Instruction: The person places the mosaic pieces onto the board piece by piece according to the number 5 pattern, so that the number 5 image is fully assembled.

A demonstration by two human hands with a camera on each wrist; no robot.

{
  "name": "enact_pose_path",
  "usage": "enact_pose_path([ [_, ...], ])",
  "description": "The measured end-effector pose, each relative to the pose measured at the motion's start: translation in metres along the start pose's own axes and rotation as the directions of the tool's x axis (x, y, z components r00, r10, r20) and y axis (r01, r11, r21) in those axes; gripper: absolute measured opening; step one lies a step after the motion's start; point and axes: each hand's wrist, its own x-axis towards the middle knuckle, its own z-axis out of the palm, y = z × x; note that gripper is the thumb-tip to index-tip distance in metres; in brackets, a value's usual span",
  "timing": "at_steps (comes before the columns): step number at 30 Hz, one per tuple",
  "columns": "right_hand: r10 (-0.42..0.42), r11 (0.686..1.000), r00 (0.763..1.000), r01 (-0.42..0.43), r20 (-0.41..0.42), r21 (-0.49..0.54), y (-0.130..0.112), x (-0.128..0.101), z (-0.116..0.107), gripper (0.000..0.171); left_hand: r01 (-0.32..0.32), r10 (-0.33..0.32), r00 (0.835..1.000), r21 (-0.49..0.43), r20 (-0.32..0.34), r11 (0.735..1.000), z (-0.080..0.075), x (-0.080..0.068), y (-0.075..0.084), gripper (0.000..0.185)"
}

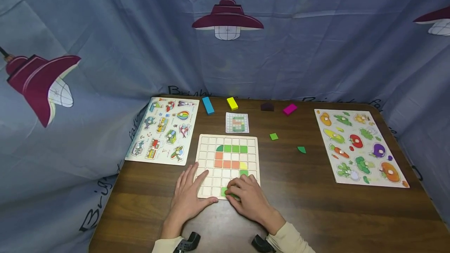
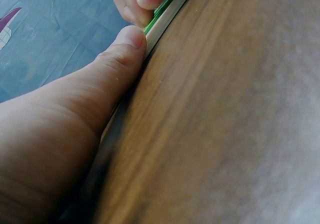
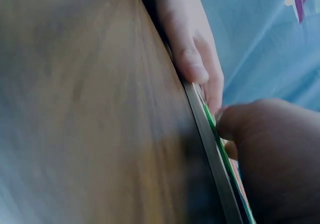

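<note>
A pale wooden grid board [image 1: 207, 163] lies on the table in the head view, with green, salmon and yellow tiles set in some squares. My left hand [image 1: 188, 194] rests spread at its lower left corner, thumb [image 2: 127, 41] along the near edge. The right hand [image 1: 249, 198] bends over the board's lower right part, its thumb and fingers pinching a green tile [image 3: 212, 121] at the near edge. That tile is partly hidden by the fingers. Just left of them a green square tile [image 1: 223, 191] shows. Above the board lies a small pattern card [image 1: 237, 123].
A picture puzzle board [image 1: 163, 128] lies left, a vegetable puzzle board [image 1: 362, 147] right. Loose green pieces, a square [image 1: 274, 136] and a quarter-round [image 1: 301, 150], lie between. Blue [image 1: 208, 106], yellow [image 1: 232, 103], dark [image 1: 267, 107] and magenta [image 1: 290, 109] blocks line the back.
</note>
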Motion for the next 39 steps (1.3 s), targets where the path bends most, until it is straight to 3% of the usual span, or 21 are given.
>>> enact_pose_path([
  [5,0.018,0.998,0.997,-0.014,-0.081,0.055,0.014,-0.004,-0.006,0.010,0.006,-0.006,1.000,-0.008,0.007,1.000,0.001,0.000,0.001,0.097],
  [9,0.138,0.981,0.969,-0.104,-0.204,0.166,0.049,-0.010,-0.019,0.008,0.014,-0.014,1.000,-0.006,0.008,1.000,0.001,0.003,0.001,0.097],
  [12,0.262,0.960,0.914,-0.214,-0.310,0.183,0.087,-0.018,-0.035,0.005,0.016,-0.016,1.000,-0.002,0.005,1.000,0.001,0.005,0.000,0.097],
  [16,0.434,0.900,0.812,-0.404,-0.390,0.161,0.137,-0.033,-0.057,0.011,0.020,-0.020,1.000,-0.005,0.005,1.000,0.001,0.004,0.001,0.097],
  [19,0.550,0.832,0.755,-0.532,-0.356,0.156,0.168,-0.045,-0.070,0.028,0.022,-0.022,1.000,-0.013,0.007,1.000,0.000,0.003,0.002,0.097],
  [22,0.637,0.768,0.719,-0.625,-0.278,0.140,0.185,-0.052,-0.076,0.047,0.022,-0.022,1.000,-0.022,0.008,1.000,0.000,0.001,0.003,0.097],
  [27,0.695,0.713,0.693,-0.699,-0.189,0.058,0.192,-0.054,-0.079,0.054,0.019,-0.019,1.000,-0.016,0.009,1.000,0.001,-0.001,0.003,0.096],
  [36,0.719,0.686,0.662,-0.726,-0.210,0.059,0.189,-0.052,-0.077,0.039,0.029,-0.029,1.000,-0.027,0.011,0.999,0.000,-0.001,0.002,0.098],
  [39,0.714,0.690,0.667,-0.721,-0.212,0.055,0.186,-0.053,-0.076,0.039,0.029,-0.028,1.000,-0.032,0.014,0.999,-0.001,0.000,0.003,0.097],
])
